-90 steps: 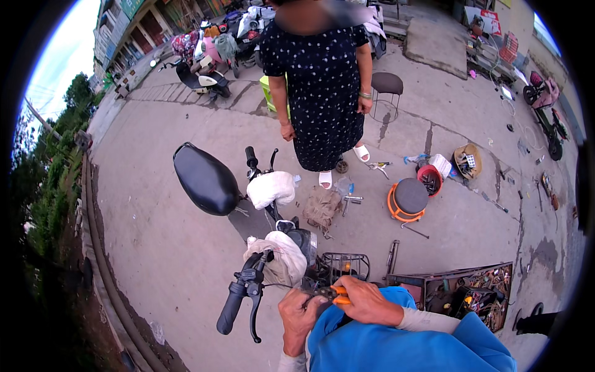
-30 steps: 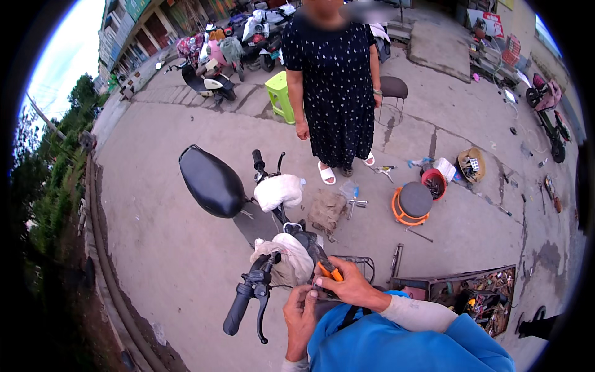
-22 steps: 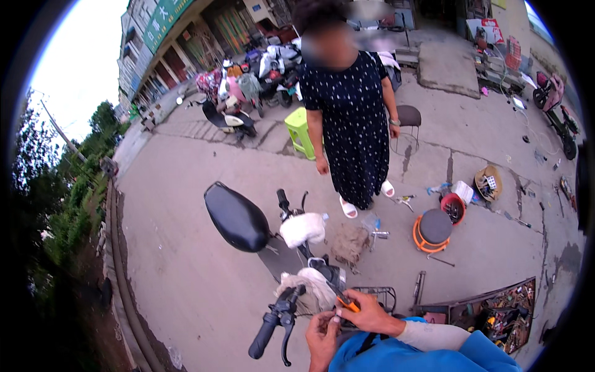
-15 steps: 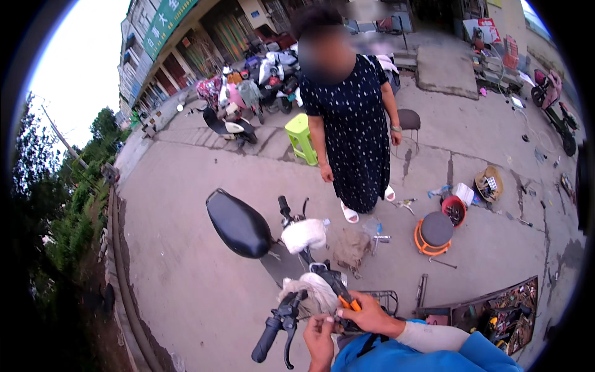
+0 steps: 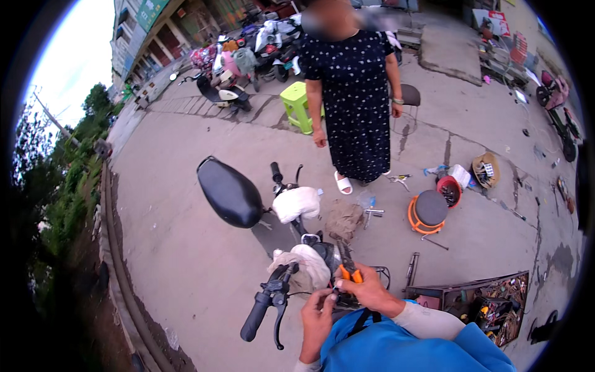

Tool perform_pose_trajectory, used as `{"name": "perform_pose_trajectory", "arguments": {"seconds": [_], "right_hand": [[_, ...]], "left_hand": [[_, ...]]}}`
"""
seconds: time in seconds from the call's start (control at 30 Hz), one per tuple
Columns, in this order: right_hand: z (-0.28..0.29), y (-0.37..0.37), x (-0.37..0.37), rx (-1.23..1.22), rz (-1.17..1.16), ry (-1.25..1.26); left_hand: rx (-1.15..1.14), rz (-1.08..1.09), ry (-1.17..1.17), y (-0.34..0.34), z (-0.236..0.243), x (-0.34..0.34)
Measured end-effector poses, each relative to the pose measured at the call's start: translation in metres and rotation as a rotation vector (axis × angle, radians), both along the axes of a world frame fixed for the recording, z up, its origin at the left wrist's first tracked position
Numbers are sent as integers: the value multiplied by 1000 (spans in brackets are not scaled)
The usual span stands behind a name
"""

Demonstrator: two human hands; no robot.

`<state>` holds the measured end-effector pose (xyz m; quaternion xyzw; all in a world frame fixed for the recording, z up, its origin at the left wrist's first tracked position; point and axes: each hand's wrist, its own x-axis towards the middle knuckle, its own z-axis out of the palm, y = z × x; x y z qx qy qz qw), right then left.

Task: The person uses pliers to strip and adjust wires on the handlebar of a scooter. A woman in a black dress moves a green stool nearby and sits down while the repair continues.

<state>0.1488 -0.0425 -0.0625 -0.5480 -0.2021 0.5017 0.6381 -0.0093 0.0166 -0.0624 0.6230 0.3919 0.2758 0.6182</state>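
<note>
The right hand [image 5: 370, 290] is closed around orange-handled pliers [image 5: 348, 265], whose dark jaws point up and away from the person, over the middle of the handlebar. The left hand [image 5: 317, 313] sits just beside it, fingers pinched at the handlebar's centre; what they pinch is too small to tell. Both hands work at the near end of a scooter that stands on concrete pavement [image 5: 173, 248]. The left grip [image 5: 255, 319] with its brake lever juts toward the lower left, clear of both hands. A white cloth [image 5: 304, 263] lies bunched just behind the hands, and a second cloth [image 5: 297, 203] covers the frame farther on, next to the black seat [image 5: 228, 192].

Left of the scooter the pavement runs open to the curb. To the right the ground is crowded: a box of tools [image 5: 496, 301] near the right elbow, a round stool [image 5: 427, 212] with an orange frame beyond it, and loose tools scattered about. A person in a dark dotted dress [image 5: 356, 99] stands past the far end of the scooter, with a green stool [image 5: 297, 106] beside them.
</note>
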Motion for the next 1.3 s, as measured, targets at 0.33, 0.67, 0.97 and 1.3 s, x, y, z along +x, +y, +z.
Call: {"name": "perform_pose_trajectory", "arguments": {"seconds": [0.33, 0.67, 0.97, 1.3], "right_hand": [[4, -6, 7, -74, 6, -218], [13, -30, 14, -147, 182, -623], [18, -31, 19, -160, 201, -646], [20, -42, 17, -125, 126, -1371]], "left_hand": [[-45, 90, -9, -2, 10, -1], [-113, 150, -149, 5, 13, 4], [-77, 119, -179, 6, 13, 4], [66, 90, -107, 5, 2, -1]]}}
